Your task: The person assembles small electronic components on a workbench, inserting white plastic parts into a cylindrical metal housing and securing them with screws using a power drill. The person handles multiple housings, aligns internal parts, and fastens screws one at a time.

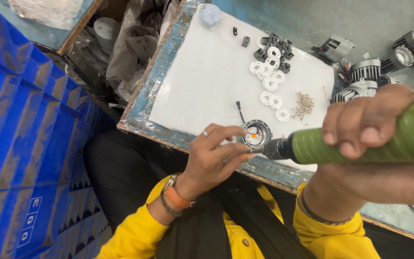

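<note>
Left hand (214, 156): reaching in from lower centre, wrist bent, fingertips pinching rim of round grey metal lamp housing (257, 135) w/ orange dot inside; ring on one finger, orange band + watch at wrist.
Right hand (367, 125): wrapping tight round green cylindrical powered screwdriver (360, 144), held approx. horizontal, dark nose pointing left and touching the housing.
Housing is sitting at near edge of white foam pad (207, 81) on blue worktable (159, 72), a short black lead lying just beside it.
On pad, far side: white plastic ring discs (270, 79) lying scattered, small black clips (274, 45) mixed in, pile of small metal screws (304, 105) near them.
Off pad, right: finned grey lamp bodies (365, 76) standing grouped.
Blue plastic crates (25, 129): stacked at left, contents not visible.
</note>
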